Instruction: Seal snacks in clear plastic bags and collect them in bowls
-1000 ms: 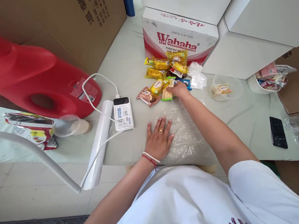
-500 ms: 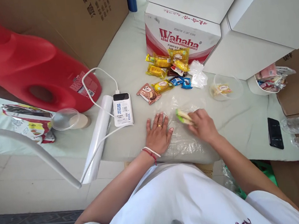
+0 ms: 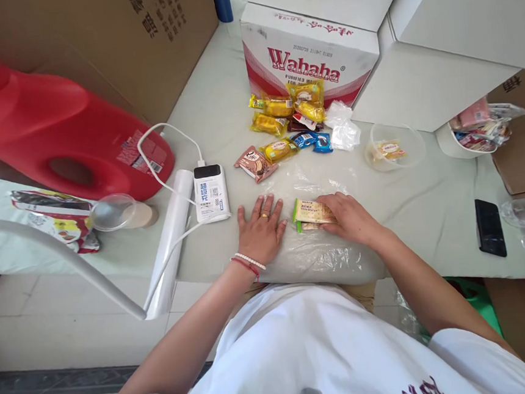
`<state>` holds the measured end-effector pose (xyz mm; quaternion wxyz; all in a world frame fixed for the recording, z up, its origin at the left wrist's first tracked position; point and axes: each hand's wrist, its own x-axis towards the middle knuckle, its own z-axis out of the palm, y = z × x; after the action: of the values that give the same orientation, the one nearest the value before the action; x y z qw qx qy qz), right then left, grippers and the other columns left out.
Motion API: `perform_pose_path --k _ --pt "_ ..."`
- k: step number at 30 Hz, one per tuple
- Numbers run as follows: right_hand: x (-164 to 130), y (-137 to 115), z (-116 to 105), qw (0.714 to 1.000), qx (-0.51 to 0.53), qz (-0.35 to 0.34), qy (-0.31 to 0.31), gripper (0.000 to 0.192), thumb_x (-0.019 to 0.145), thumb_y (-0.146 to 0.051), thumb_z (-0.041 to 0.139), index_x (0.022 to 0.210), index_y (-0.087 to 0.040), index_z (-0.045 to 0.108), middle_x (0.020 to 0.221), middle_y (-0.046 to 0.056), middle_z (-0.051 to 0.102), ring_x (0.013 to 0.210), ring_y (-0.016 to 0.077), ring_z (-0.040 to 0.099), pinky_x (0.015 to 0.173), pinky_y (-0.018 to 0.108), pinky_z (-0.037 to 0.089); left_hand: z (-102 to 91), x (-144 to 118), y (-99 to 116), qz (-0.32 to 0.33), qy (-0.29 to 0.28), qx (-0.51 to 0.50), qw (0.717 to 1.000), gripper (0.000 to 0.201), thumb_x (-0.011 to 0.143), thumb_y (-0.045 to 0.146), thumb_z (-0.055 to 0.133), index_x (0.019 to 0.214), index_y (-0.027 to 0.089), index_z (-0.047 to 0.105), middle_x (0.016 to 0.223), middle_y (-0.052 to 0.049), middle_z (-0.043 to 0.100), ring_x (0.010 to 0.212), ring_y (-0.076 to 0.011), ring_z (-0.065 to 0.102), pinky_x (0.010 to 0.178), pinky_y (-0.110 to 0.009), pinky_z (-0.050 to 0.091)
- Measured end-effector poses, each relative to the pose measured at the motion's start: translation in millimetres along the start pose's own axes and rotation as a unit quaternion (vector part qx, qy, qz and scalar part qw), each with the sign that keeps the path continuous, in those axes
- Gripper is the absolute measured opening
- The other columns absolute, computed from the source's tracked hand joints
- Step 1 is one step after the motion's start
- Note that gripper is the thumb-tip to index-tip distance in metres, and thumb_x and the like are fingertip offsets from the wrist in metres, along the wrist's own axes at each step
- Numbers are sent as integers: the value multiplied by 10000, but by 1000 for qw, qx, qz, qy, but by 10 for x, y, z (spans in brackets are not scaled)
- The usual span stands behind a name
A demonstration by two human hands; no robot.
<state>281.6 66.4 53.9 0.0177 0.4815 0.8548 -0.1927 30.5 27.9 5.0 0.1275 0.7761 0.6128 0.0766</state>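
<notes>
My left hand point(image 3: 261, 229) lies flat with fingers spread at the left edge of a clear plastic sheet point(image 3: 327, 256) on the cloth-covered table. In my right hand point(image 3: 349, 217) are two green-and-cream snack packets point(image 3: 312, 211), one partly over the other, low over the sheet. My fingers hide their right ends. Beyond the sheet lie a brown snack packet point(image 3: 254, 163), several yellow-wrapped snacks point(image 3: 280, 149) and blue packets point(image 3: 321, 142), with crumpled clear plastic point(image 3: 345, 134) beside them.
A white power bank point(image 3: 211, 195) with a cable sits left, by a plastic roll point(image 3: 174, 241). Farther left are a red jug point(image 3: 54, 129) and a clear cup point(image 3: 115, 213). A Wahaha box point(image 3: 309, 52) stands behind; a round tub point(image 3: 376, 161) and a phone point(image 3: 490, 228) lie right.
My right hand has brought the snack packets down toward the sheet, and their printed faces now show. The whole view has shifted slightly; my left hand stays flat.
</notes>
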Motion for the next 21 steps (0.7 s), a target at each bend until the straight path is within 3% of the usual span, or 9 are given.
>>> perform_pose_path --k 2,5,11,14,16,18,21 --pt "-40 -13 19 1000 -11 -4 -13 666 901 -302 719 1497 -175 450 1360 133 632 1163 308 545 965 422 428 24 -1 -30 2 -1 0 1000 563 1058 423 323 1592 267 410 1688 -83 331 1580 -319 281 1240 -720 97" --pt "-90 -35 14 999 -28 -2 -24 613 905 -274 701 1474 -168 497 1392 141 615 1170 312 535 969 427 429 54 -7 -53 -1 4 -5 1000 554 1062 416 322 1591 276 409 1688 -80 332 1582 -313 278 1241 -714 86" --pt "26 -49 -32 1000 -22 3 11 603 900 -281 703 1462 -169 515 1376 139 622 1160 315 534 981 435 449 78 -3 -64 4 18 -29 999 543 1054 404 369 1582 290 422 1684 -99 345 1578 -323 286 1243 -703 83" --pt "83 -33 -17 1000 -24 0 -3 623 897 -283 714 1474 -181 504 1447 147 573 1194 338 537 983 470 466 49 -37 -99 -19 72 -42 996 551 1034 397 429 1565 252 456 1699 -133 305 1588 -369 245 1239 -693 124" --pt "-6 -4 -13 1000 -7 -13 20 630 915 -315 706 1489 -190 479 1540 160 480 1265 355 515 1009 499 468 6 -110 -160 -10 128 -48 991 543 1014 369 487 1545 256 484 1689 -136 333 1595 -382 217 1249 -683 101" --pt "-223 30 -4 997 26 -40 66 549 953 -359 672 1447 -191 501 1530 175 468 1298 344 507 1031 506 472 -43 -221 -258 58 147 -63 985 529 1000 319 521 1528 294 497 1633 -114 447 1576 -347 289 1273 -646 86" --pt "-673 67 102 989 82 -99 76 416 960 -422 672 1293 -189 579 1362 171 576 1219 308 555 1007 488 509 -88 -411 -443 218 64 -111 968 559 977 379 580 1520 281 487 1530 -108 577 1506 -304 432 1295 -580 140"
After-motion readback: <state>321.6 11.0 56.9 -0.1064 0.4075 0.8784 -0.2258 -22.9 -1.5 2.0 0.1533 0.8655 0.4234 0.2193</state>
